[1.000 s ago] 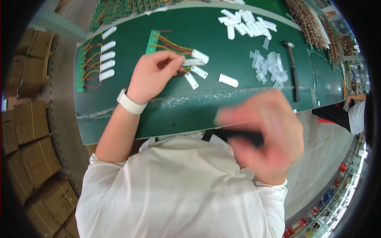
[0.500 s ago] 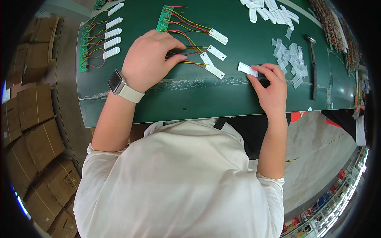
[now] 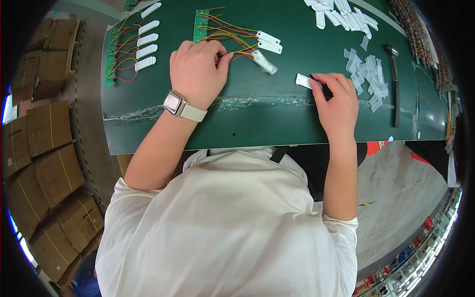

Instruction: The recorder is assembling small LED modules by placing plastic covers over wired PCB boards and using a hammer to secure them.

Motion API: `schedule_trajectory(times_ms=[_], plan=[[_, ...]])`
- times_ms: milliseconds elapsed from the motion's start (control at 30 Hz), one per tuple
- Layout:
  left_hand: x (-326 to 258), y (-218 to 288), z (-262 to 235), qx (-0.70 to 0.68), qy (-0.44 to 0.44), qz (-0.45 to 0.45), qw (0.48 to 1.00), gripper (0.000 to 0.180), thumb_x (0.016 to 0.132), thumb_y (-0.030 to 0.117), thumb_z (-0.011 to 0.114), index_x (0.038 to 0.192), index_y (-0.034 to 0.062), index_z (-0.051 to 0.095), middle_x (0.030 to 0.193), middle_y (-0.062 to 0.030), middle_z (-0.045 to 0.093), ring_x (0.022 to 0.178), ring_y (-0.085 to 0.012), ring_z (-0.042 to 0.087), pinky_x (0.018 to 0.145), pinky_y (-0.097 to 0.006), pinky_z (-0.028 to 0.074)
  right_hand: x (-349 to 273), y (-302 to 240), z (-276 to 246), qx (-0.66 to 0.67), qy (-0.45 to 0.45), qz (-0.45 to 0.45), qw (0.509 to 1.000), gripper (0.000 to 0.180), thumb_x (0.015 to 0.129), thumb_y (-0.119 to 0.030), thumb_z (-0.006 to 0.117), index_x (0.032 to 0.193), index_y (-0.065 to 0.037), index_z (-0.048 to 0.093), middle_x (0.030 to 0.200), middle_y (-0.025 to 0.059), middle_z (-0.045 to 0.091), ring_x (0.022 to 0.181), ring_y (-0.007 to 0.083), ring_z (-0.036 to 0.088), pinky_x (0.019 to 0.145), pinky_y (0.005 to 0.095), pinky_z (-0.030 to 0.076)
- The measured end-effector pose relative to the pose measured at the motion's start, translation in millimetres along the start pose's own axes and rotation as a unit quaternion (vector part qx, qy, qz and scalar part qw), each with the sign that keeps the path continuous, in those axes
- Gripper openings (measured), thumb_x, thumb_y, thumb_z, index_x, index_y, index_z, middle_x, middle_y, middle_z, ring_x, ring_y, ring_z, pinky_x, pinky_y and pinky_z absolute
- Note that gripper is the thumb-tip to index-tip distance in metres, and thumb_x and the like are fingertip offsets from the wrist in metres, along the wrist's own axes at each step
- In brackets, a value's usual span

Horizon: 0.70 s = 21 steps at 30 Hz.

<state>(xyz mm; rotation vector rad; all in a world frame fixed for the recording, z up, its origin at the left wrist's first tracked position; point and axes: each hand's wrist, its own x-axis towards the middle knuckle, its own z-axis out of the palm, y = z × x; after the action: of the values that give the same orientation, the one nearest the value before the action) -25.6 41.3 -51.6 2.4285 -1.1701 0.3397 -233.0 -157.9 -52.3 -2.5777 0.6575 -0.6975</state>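
My left hand (image 3: 199, 72), with a watch at its wrist, pinches thin red and yellow wires (image 3: 237, 53) between thumb and forefinger. These run from a green circuit board (image 3: 201, 24) to small white LED boards. Two LED boards (image 3: 269, 41) lie close together; a third LED board (image 3: 264, 63), smeared by motion, sits nearer me at the end of the pinched wires. My right hand (image 3: 337, 99) is closed around one end of a narrow white plastic housing (image 3: 303, 81), held just above or on the table. Its other end points left, toward the LED boards.
At left, another green circuit board (image 3: 110, 59) is wired to several white housings (image 3: 147, 51). Clear plastic pieces (image 3: 368, 76) lie right of my right hand, beside a small black-handled hammer (image 3: 395, 86). More white housings (image 3: 346, 17) are heaped at the far right. Cardboard boxes (image 3: 47, 123) stand left of the table.
My left hand has shifted right and closed on the wires, moving one LED board. The other two boards now lie closer together. My right hand still holds the housing, nearly in place.
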Motion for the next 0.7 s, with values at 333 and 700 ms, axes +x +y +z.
schedule_trajectory(times_ms=[333,700], plan=[[14,3,-25,-0.146,-0.116,0.066,0.980,0.013,0.084,0.011,0.075,0.083,0.0063,0.063,0.075,-0.0055,0.065,0.074,-0.0269,0.061,0.072,-0.039,0.052,3,-19,19,0.029,-0.006,-0.013,0.999,0.006,0.084,-0.013,0.082,0.088,-0.013,0.078,0.088,-0.0012,0.069,0.083,0.0237,0.063,0.073,0.0372,0.053],[19,26,-20,-0.178,-0.246,0.100,0.948,0.015,0.093,0.019,0.073,0.091,0.0046,0.070,0.073,-0.0074,0.063,0.065,-0.0219,0.059,0.061,-0.035,0.046,4,-12,28,0.102,-0.012,-0.028,0.994,0.007,0.085,-0.012,0.081,0.090,-0.009,0.078,0.090,0.0014,0.071,0.084,0.0252,0.063,0.074,0.0376,0.052]])
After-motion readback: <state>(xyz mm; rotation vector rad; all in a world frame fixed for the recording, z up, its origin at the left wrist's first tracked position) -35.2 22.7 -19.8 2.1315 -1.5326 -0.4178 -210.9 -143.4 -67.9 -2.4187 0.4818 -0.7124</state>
